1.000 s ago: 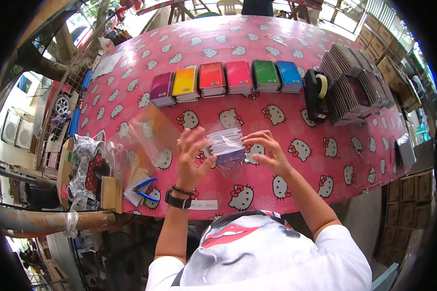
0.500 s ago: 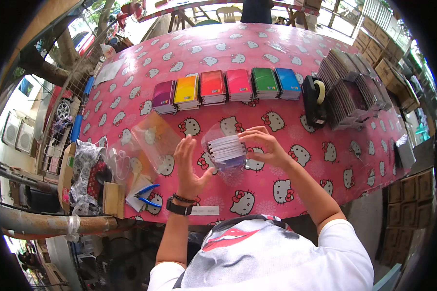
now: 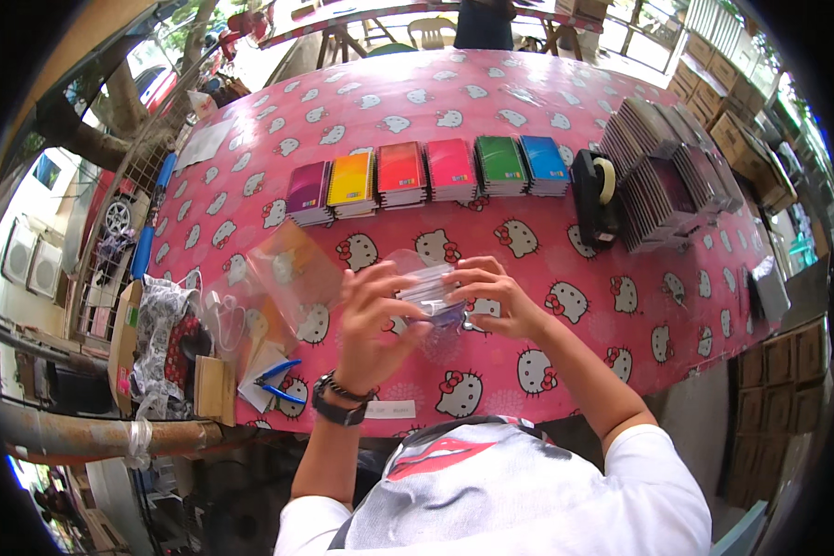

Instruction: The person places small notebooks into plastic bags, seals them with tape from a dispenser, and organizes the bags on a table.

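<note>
A small bundle of spiral notebooks (image 3: 433, 290), white page edges up, stands in a clear plastic bag on the pink table in front of me. My left hand (image 3: 376, 315) is closed on its left side, fingers curved over the near edge and the thumb toward the purple bottom part. From the right, my right hand (image 3: 493, 295) grips the other side, its fingertips on the top edge. The hands cover part of the bundle. A loose clear plastic bag (image 3: 295, 271) lies just left of my left hand.
Several notebook stacks, among them a purple one (image 3: 307, 191) and a blue one (image 3: 544, 164), form a row farther back. To their right stand a black tape dispenser (image 3: 595, 206) and piled wrapped notebooks (image 3: 660, 190). Blue-handled pliers (image 3: 278, 381) lie at the near left.
My left hand has moved right and closed on the bundle's left side; it was open and apart from it before. My right hand stays at the bundle's right side.
</note>
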{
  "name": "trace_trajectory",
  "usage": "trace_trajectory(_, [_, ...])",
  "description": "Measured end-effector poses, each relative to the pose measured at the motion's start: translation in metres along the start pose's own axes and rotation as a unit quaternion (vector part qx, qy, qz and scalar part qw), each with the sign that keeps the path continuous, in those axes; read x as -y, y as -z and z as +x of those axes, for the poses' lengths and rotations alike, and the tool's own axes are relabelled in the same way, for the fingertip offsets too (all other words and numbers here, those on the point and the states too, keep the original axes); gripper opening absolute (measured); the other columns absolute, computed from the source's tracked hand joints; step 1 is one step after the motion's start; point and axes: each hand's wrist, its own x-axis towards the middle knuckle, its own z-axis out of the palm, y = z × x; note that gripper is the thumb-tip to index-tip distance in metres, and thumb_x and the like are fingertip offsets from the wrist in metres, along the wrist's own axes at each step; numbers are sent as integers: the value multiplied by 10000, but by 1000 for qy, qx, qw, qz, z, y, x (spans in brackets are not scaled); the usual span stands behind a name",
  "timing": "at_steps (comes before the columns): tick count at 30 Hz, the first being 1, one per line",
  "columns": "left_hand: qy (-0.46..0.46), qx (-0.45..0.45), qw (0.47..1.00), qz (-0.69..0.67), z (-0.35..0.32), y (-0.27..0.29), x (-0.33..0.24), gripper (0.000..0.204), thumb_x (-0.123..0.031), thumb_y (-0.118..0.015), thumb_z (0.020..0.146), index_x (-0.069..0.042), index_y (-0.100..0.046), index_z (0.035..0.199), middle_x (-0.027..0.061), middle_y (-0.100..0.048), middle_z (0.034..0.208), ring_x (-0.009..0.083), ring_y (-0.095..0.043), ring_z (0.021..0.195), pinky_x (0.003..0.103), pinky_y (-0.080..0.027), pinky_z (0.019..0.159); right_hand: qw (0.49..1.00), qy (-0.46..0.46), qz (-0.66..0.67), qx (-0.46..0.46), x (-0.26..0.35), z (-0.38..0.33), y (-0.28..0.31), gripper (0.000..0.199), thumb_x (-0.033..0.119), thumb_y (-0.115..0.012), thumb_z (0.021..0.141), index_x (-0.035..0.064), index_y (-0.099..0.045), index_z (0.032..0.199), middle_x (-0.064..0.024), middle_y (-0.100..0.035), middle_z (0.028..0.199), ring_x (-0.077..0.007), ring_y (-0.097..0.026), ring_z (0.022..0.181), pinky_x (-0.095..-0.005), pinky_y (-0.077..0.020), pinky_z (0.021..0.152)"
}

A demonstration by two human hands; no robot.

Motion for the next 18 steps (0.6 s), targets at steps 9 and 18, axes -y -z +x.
trace_trajectory(9, [30, 99, 987, 120, -51, -6, 56, 579, 41, -469, 691, -140, -538, 1237, 41, -447, 1356, 296, -302, 1304, 426, -260, 1038, 995, -1, -56, 86, -2, 13, 0, 572, 104, -629, 545, 246, -656, 1099, 3, -438, 1378, -320, -290, 1286, -500, -197, 1045])
trace_trajectory(18, [-9, 216, 974, 73, -25, -20, 62, 742, 72, -570, 617, -230, -489, 1290, 9, -329, 1435, 332, -183, 1352, 537, -136, 1081, 982, -35, -77, 171, -1, 16, 4, 612, 176, -673, 514, 253, -647, 1121, -18, -258, 1484, -380, -144, 1350, -566, -140, 1044])
